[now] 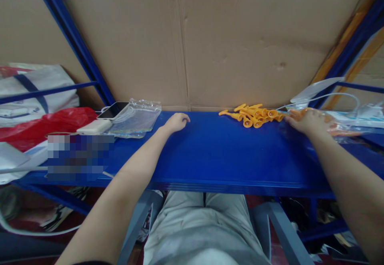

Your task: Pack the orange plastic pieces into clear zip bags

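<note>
1. The left hand rests knuckles up on the blue shelf near its back edge, fingers curled loosely under, holding nothing; whether the fingertips press the surface cannot be told

2. The right hand lies flat towards the right end of the shelf, fingers spread narrow and stretched over the mouth of a clear plastic bag; whether they pinch the bag cannot be told

3. A heap of orange plastic pieces sits at the back edge of the shelf, right of the middle, just beside the right hand's fingertips; more orange shows through the bag under that hand

4. Between the two hands the shelf top is bare blue

5. Left of the left hand, near the back edge, lies a stack of clear zip bags, with a phone and a white power bank touching its left side, joined by a white cable

6. At the far left end lie a red plastic bag and a white carrier bag behind it

7. A cardboard sheet stands behind the shelf, framed by blue posts
</note>
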`<state>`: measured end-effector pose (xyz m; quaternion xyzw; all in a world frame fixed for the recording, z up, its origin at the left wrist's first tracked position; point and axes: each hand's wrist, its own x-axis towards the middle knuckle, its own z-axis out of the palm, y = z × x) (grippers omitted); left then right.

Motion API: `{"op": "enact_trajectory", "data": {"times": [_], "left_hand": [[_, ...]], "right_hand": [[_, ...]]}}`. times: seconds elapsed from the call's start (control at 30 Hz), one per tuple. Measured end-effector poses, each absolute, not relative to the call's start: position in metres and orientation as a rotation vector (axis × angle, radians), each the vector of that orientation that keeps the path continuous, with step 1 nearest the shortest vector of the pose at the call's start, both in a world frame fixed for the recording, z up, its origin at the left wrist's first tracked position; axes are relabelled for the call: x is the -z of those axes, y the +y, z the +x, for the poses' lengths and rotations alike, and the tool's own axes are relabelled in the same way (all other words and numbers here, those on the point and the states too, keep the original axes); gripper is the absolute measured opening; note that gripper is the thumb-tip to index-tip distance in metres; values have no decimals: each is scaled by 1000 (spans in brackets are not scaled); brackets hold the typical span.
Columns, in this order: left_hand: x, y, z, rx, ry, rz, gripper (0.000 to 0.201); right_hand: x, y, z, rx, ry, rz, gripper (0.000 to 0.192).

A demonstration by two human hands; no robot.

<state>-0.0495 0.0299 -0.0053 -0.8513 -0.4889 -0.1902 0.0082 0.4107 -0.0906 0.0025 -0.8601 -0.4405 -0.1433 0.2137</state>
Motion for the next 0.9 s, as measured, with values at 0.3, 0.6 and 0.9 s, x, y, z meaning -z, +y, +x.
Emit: {"op": "enact_trajectory", "data": {"times": [0.3,0.6,0.9], "left_hand": [[4,31,-50,581,-1525,-2664,39],[6,33,-51,588,-1506,-2667,38],[5,30,-53,510,-1621,-2498,36]], "right_hand": [[-13,-88,406,249,-1267,-2588,68],[-13,-94,435,226,-1360,-2663,61],[-16,-89,431,315,-1373,-2594,70]]}}
